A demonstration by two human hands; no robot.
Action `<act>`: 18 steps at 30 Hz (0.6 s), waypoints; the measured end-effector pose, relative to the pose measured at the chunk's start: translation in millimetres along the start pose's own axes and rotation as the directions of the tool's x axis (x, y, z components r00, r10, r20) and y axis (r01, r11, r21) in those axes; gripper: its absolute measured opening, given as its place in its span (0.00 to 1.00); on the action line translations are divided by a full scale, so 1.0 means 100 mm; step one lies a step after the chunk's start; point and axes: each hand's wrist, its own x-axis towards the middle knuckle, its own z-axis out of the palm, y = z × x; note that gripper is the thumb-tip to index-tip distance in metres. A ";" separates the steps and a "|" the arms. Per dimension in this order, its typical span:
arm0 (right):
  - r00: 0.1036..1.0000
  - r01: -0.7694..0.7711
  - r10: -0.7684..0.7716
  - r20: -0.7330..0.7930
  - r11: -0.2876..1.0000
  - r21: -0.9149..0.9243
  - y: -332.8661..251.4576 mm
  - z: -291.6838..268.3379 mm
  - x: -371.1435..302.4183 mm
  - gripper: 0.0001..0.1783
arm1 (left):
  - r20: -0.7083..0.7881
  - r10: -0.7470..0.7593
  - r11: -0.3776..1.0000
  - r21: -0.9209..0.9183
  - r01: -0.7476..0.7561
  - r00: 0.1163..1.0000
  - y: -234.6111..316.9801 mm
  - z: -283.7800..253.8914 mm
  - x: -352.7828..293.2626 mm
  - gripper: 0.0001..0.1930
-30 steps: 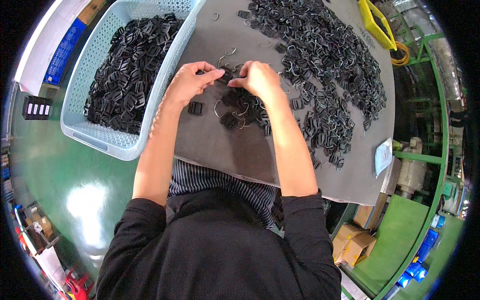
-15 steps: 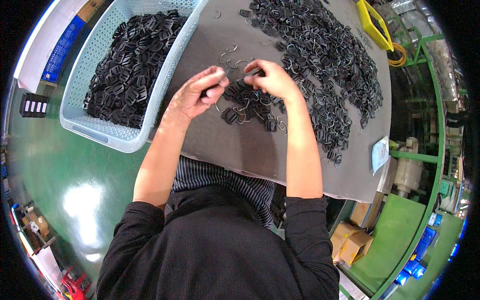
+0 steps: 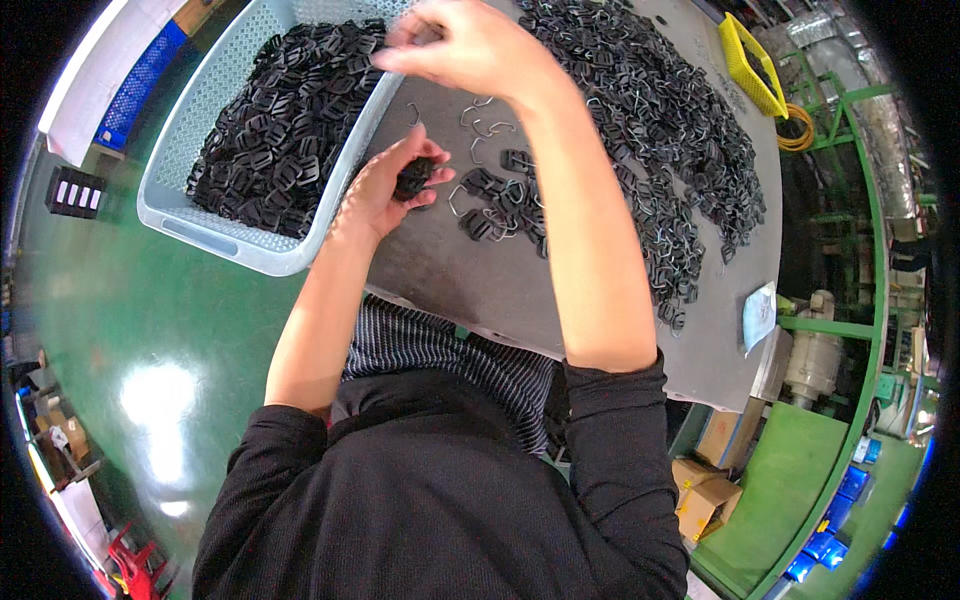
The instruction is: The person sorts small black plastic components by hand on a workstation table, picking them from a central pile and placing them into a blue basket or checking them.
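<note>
My left hand (image 3: 385, 185) is closed around a small clump of black plastic buckles (image 3: 413, 178), just off the table beside the basket. My right hand (image 3: 455, 45) reaches across to the right rim of a light blue plastic basket (image 3: 262, 262). Its fingers are smeared by motion, so whether they hold anything is unclear. Inside the basket lies a heap of black slide buckles (image 3: 265, 140). Near my left hand, bent metal wire pieces (image 3: 487, 125) and a few buckles with wires attached (image 3: 490, 205) rest on the table.
A big pile of black buckles with wire pieces (image 3: 665, 140) covers the right of the grey table (image 3: 450, 275). A yellow basket (image 3: 750, 65) stands at the far right. A light blue packet (image 3: 759, 316) lies at the right edge, near green metal framing (image 3: 880, 250).
My right hand has moved from beside my left hand up and left to the basket's rim. My left hand has dropped slightly and turned, showing the buckles inside it.
</note>
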 end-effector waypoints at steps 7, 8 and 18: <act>0.989 -0.080 0.075 -0.124 0.996 -0.033 0.33 0.00 -0.08 0.20 | -0.035 0.452 -0.004 0.999 0.041 0.891 -0.14 0.05 -0.30 0.23; 0.976 -0.217 0.213 -0.039 0.964 -0.155 0.44 0.09 -0.28 0.21 | -0.050 0.463 -0.112 0.987 0.114 0.885 -0.16 0.03 -0.33 0.27; 0.749 -0.520 0.655 0.098 0.674 -0.525 0.53 0.45 -0.99 0.24 | 0.087 0.356 0.052 0.992 -0.113 0.930 -0.14 0.08 -0.31 0.14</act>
